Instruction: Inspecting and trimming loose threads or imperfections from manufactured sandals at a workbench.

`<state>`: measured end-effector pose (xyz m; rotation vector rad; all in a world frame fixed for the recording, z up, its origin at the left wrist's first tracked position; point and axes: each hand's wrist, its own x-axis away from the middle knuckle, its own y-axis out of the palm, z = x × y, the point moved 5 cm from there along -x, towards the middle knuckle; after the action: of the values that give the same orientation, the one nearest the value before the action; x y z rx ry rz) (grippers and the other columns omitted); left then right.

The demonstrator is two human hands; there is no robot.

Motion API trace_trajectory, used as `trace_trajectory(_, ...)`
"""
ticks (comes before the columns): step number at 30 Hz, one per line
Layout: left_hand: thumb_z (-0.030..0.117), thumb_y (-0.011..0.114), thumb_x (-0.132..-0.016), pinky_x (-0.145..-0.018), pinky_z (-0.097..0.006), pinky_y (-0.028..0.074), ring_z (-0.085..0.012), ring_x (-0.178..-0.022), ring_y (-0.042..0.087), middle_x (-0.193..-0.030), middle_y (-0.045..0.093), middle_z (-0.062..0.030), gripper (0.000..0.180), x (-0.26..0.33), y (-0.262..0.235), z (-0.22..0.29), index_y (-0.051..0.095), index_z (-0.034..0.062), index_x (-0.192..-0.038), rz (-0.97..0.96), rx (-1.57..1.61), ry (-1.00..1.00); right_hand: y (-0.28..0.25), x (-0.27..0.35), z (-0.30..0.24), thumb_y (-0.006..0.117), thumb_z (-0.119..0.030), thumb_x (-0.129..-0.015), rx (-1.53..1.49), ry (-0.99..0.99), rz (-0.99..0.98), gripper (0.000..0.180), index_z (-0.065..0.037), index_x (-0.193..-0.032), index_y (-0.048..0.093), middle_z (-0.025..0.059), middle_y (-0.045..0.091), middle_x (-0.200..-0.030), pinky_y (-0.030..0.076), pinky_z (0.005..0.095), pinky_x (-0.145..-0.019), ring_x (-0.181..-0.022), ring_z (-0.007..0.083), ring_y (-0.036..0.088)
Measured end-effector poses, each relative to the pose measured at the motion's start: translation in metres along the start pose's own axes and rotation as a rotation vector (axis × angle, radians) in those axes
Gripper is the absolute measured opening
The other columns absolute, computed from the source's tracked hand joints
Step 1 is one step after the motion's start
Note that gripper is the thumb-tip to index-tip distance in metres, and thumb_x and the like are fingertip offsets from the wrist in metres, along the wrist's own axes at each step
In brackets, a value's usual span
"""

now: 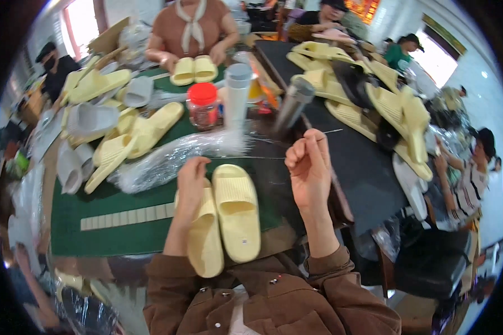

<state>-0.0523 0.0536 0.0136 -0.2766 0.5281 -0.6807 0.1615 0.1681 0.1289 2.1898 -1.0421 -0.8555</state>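
Observation:
A pair of pale yellow slippers, the left slipper (205, 245) and the right slipper (237, 215), lies side by side in front of me with toes pointing away. My left hand (191, 188) is beside and partly over the left slipper, its fingertips closed at one end of a thin strand (268, 158). The strand runs to my right hand (309, 167), raised to the right of the slippers, thumb and fingers pinched together. A short end of it sticks out past the right fingertips. What the strand is made of cannot be told.
A clear plastic bag bundle (173, 162) lies behind the slippers, near a red-lidded jar (202, 105) and a grey cylinder (295, 100). A strip of pale stickers (127, 216) is at left. Slippers are heaped on both sides; a person opposite holds another pair (194, 70).

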Motion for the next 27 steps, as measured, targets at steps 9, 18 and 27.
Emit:
trace_trajectory(9, 0.0, 0.05, -0.087, -0.058, -0.029, 0.043, -0.0151, -0.062, 0.052, -0.071, 0.056, -0.0089, 0.015, -0.004, 0.009, -0.002, 0.063, 0.0012, -0.094, -0.095, 0.034, 0.047, -0.093, 0.031, -0.171, 0.048, -0.013, -0.096, 0.59, -0.519, 0.318, 0.009, -0.007, -0.096, 0.054, -0.0019, 0.046, -0.071, 0.024, 0.0166, -0.048, -0.058, 0.0026, 0.034)
trace_trajectory(18, -0.003, 0.049, -0.085, -0.054, -0.027, 0.045, -0.0122, -0.061, 0.053, -0.067, 0.055, -0.007, 0.016, 0.001, 0.011, 0.006, 0.062, -0.0007, -0.094, -0.176, 0.032, -0.01, -0.189, -0.033, -0.278, 0.053, -0.019, -0.092, 1.501, -0.812, 0.489, 0.029, -0.003, -0.116, 0.056, 0.0066, 0.06, -0.103, 0.044, 0.0266, -0.08, -0.092, 0.0146, 0.055)
trace_trajectory(27, 0.001, 0.05, -0.086, -0.059, -0.028, 0.044, -0.0155, -0.062, 0.055, -0.069, 0.058, -0.0095, 0.015, 0.002, 0.006, 0.003, 0.062, -0.0006, -0.094, -0.169, -0.007, 0.016, -0.215, -0.129, -0.317, 0.065, -0.026, -0.081, 1.68, -0.472, 0.534, 0.048, -0.01, -0.126, 0.056, 0.0161, 0.058, -0.117, 0.041, 0.0315, -0.091, -0.105, 0.0221, 0.055)
